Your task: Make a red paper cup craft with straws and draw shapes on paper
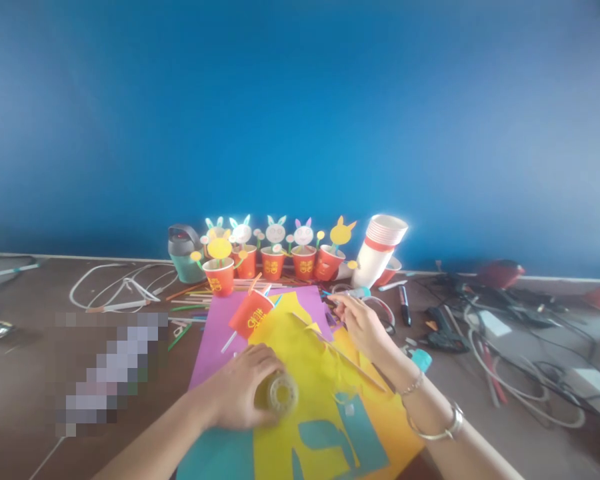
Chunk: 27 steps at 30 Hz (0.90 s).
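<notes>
My left hand (240, 393) lies closed round a clear roll of tape (281, 393), pressing it onto the yellow paper (305, 360). My right hand (363, 323) reaches forward over the papers with its fingers pinched on something thin near a teal-tipped pen (353, 293); I cannot make out what it holds. A tipped red paper cup (250, 313) with a straw lies on the purple paper (220, 333) just ahead of my left hand. A thin wooden stick (340, 353) crosses the yellow sheet.
A row of red cups with paper bunny flowers (273, 257) lines the blue wall, beside a stack of white cups (380, 250) and a grey-green jug (184, 252). Straws (195, 297) are scattered behind. Cables (505, 333) clutter the right, white cord (120, 287) the left.
</notes>
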Tool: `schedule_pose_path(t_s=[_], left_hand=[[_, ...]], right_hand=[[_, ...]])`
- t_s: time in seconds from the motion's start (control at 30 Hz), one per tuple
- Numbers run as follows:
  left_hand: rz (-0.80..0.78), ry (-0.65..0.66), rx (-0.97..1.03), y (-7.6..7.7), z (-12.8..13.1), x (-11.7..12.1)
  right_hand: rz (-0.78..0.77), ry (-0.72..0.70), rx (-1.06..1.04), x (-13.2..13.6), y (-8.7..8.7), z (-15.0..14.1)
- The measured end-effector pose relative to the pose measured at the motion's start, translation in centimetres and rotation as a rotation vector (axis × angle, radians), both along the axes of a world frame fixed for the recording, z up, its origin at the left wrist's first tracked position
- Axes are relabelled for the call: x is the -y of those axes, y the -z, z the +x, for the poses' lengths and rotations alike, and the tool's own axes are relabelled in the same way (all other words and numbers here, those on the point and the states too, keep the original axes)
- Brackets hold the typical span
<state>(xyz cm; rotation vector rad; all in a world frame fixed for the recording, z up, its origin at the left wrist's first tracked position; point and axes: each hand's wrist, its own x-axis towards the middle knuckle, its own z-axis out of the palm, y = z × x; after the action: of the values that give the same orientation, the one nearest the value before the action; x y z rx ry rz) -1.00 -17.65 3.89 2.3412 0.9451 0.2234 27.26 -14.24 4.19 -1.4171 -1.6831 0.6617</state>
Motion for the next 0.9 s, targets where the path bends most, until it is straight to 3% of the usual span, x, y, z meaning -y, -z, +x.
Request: schedule_pose_path(t_s=[0.13, 0.23, 0.33, 0.47, 0.73, 0.9], left_hand=[[-0.020, 0.035, -0.013, -0.4, 0.2, 0.3], [-0.033, 0.054, -0.012, -0.6, 0.4, 0.4], [-0.017, 0.060, -0.005, -0.5, 0.5, 0.3], [0.011, 0.045, 0.018, 0.0, 0.7, 0.1], [0.000, 0.063, 0.059, -0.6, 0.7, 0.1], [0.002, 0.055, -0.023, -0.7, 0.2, 0.1]], right_hand=[[-0.199, -0.089, -0.765, 0.5, -1.1, -1.0], [-0.347, -0.246, -0.976, 1.2, -1.8, -1.5], [-0.434, -0.330, -0.891, 1.9, -2.4, -2.4], [-0.464, -0.390, -0.602, 2.9, -2.4, -4.7], [-0.256, -0.222, -0.263, 4.9, 2.0, -7.9], [-0.224, -0.229, -0.210, 4.9, 2.4, -7.5]])
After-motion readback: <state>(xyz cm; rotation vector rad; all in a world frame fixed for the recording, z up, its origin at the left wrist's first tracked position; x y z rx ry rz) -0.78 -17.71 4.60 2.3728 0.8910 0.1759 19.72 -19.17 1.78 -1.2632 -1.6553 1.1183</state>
